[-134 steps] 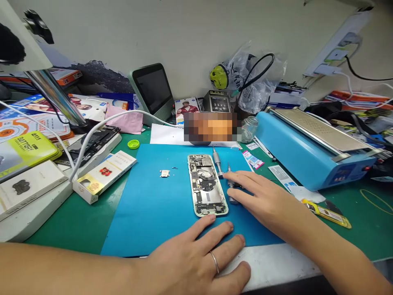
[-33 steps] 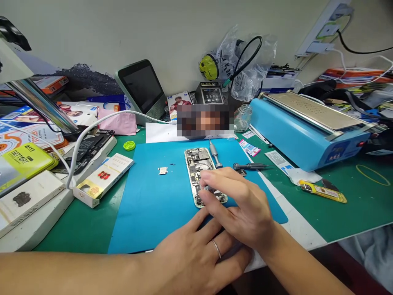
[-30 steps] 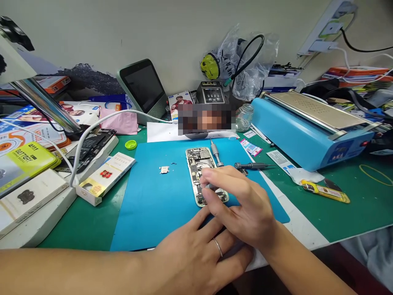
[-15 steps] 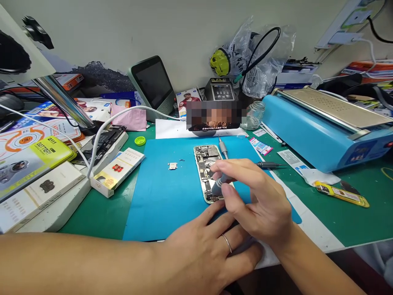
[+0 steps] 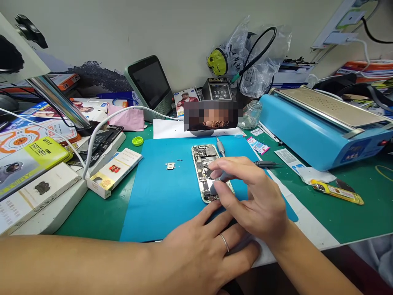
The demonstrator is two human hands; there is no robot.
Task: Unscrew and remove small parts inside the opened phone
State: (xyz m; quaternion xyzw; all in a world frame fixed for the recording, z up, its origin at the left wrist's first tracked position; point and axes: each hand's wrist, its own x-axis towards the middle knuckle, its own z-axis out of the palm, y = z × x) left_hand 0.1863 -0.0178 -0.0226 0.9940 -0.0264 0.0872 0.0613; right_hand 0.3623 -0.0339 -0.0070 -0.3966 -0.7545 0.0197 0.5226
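Note:
An opened smartphone [image 5: 201,166] lies on a blue mat [image 5: 156,196], its circuit boards and inner parts bare. My right hand [image 5: 258,200] pinches a grey screwdriver [image 5: 225,176] between thumb and fingers, over the phone's lower half; the tip is hidden. Stretched flat in front of the phone, my left hand [image 5: 208,250] wears a ring, and its index fingertip touches the phone's bottom end. To the left of the phone sit a small silvery metal part [image 5: 170,166] and a tiny dark piece [image 5: 179,160]. Another screwdriver [image 5: 220,146] lies beyond the phone.
A blue machine with a metal plate [image 5: 307,135] stands at right, near a yellow-handled tool [image 5: 337,191]. Behind the mat, a propped phone [image 5: 211,116] plays video beside a glass jar [image 5: 252,114]. Boxes [image 5: 115,170], a green cap [image 5: 138,141] and a white cable [image 5: 101,131] occupy the left.
The view has shifted slightly. My right thumb and fingers have moved a little on the screwdriver; my left hand stays at the phone's bottom end.

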